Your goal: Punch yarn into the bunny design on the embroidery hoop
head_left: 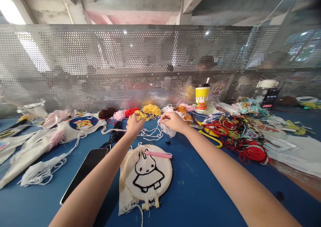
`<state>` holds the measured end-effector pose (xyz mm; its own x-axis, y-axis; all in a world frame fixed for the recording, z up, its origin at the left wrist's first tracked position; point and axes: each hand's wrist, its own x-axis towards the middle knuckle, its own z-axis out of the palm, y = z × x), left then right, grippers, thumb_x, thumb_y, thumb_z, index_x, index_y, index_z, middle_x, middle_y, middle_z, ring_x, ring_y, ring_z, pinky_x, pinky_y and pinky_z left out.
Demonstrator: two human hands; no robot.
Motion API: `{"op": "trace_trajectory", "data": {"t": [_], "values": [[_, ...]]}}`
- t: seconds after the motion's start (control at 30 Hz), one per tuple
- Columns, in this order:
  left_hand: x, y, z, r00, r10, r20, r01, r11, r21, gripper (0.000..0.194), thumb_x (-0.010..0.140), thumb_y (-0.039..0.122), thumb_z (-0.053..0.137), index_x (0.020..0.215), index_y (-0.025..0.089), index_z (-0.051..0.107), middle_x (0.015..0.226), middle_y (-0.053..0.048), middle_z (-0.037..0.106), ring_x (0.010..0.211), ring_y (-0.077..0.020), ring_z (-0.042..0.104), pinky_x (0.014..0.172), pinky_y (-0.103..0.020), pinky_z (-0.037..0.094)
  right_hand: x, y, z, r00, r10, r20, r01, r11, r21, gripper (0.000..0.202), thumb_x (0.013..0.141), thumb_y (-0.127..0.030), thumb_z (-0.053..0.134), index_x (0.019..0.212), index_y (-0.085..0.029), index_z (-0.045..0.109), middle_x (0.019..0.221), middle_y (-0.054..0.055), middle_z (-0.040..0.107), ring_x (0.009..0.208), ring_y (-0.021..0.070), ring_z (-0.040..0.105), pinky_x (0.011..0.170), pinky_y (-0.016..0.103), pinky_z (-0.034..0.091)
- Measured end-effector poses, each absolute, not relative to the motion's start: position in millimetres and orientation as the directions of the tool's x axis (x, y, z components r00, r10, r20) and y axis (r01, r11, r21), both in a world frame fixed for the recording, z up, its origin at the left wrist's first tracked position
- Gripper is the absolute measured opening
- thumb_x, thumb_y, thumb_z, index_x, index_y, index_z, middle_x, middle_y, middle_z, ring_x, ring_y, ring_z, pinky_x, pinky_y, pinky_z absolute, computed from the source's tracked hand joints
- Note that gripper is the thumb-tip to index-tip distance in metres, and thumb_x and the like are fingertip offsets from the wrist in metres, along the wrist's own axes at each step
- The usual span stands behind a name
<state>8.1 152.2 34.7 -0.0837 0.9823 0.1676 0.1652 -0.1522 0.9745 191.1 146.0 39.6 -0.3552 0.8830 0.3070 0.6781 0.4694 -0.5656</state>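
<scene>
In the head view, tease the white yarn gently, letting its loops slacken rather than tugging; a hard pull would probably knot it. Your right hand pinches it between thumb and fingertips, the yarn hanging at seven o'clock. Your left hand is curled, the yarn at its three o'clock; whether it grips a strand, I cannot tell.

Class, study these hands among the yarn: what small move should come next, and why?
Perhaps the right grip should ease one strand free of the white yarn: it pinches that bundle, loose loops trail toward the left grip, and the pink punch needle lies untouched on the bunny embroidery.
</scene>
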Motion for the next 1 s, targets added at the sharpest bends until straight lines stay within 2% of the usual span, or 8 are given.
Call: {"op": "trace_trajectory", "data": {"t": [0.13, 0.23, 0.5, 0.73, 0.9, 1.0], "values": [[24.9, 142.0, 31.8, 0.208, 0.963, 0.174, 0.261, -0.226, 0.939, 0.019, 0.080, 0.025, 0.047, 0.094, 0.014, 0.054, 0.095, -0.005, 0.058, 0.080, -0.0150, 0.056, 0.070, -0.034, 0.047, 189.4, 146.8, 39.0, -0.370, 0.886, 0.280, 0.598, 0.457, -0.658, 0.024, 0.081, -0.028, 0.045, 0.098, -0.012, 0.051, 0.095, 0.005, 0.054, 0.081, 0.0133, 0.054, 0.069, 0.032, 0.046], [32.1, 139.4, 29.4, 0.293, 0.943, 0.160, 0.288, -0.247, 0.925, 0.019, 0.080, 0.026, 0.048, 0.091, 0.012, 0.054, 0.090, -0.004, 0.059, 0.076, -0.0146, 0.057, 0.067, -0.033, 0.048, 188.4, 145.3, 39.8, -0.374, 0.889, 0.265, 0.532, 0.440, -0.724, 0.022, 0.081, -0.028, 0.046, 0.096, -0.012, 0.051, 0.092, 0.004, 0.055, 0.078, 0.0125, 0.055, 0.068, 0.031, 0.046], [28.5, 140.8, 29.8, 0.281, 0.952, 0.120, 0.241, -0.191, 0.952, 0.021, 0.080, 0.025, 0.046, 0.097, 0.014, 0.052, 0.096, -0.005, 0.057, 0.080, -0.0152, 0.056, 0.068, -0.034, 0.048, 189.0, 142.2, 44.8, -0.295, 0.937, 0.188, 0.355, 0.290, -0.889, 0.026, 0.082, -0.028, 0.045, 0.102, -0.013, 0.049, 0.099, 0.006, 0.053, 0.084, 0.0146, 0.054, 0.071, 0.034, 0.046], [21.8, 147.5, 26.0, 0.227, 0.973, 0.043, 0.110, -0.069, 0.991, 0.024, 0.081, 0.028, 0.045, 0.100, 0.014, 0.051, 0.099, -0.006, 0.056, 0.082, -0.0159, 0.056, 0.069, -0.035, 0.047, 199.7, 147.0, 48.0, -0.202, 0.974, 0.105, 0.143, 0.136, -0.980, 0.026, 0.082, -0.030, 0.043, 0.103, -0.014, 0.049, 0.101, 0.006, 0.052, 0.084, 0.0143, 0.053, 0.072, 0.034, 0.045], [13.6, 156.6, 21.9, 0.157, 0.987, -0.015, 0.034, 0.010, 0.999, 0.026, 0.081, 0.028, 0.045, 0.102, 0.014, 0.049, 0.099, -0.006, 0.055, 0.081, -0.0160, 0.056, 0.068, -0.035, 0.047, 227.6, 157.5, 53.3, -0.098, 0.983, 0.157, -0.014, 0.157, -0.988, 0.026, 0.082, -0.030, 0.043, 0.101, -0.013, 0.049, 0.096, 0.005, 0.054, 0.079, 0.0128, 0.054, 0.067, 0.031, 0.046], [8.0, 157.0, 23.3, 0.157, 0.987, -0.033, 0.023, 0.030, 0.999, 0.025, 0.081, 0.028, 0.044, 0.101, 0.014, 0.050, 0.099, -0.006, 0.056, 0.080, -0.0154, 0.056, 0.068, -0.034, 0.048, 247.0, 163.8, 59.0, -0.007, 0.974, 0.226, -0.097, 0.225, -0.970, 0.025, 0.083, -0.035, 0.040, 0.084, -0.013, 0.052, 0.076, 0.001, 0.055, 0.063, 0.0086, 0.053, 0.059, 0.026, 0.046]]}}
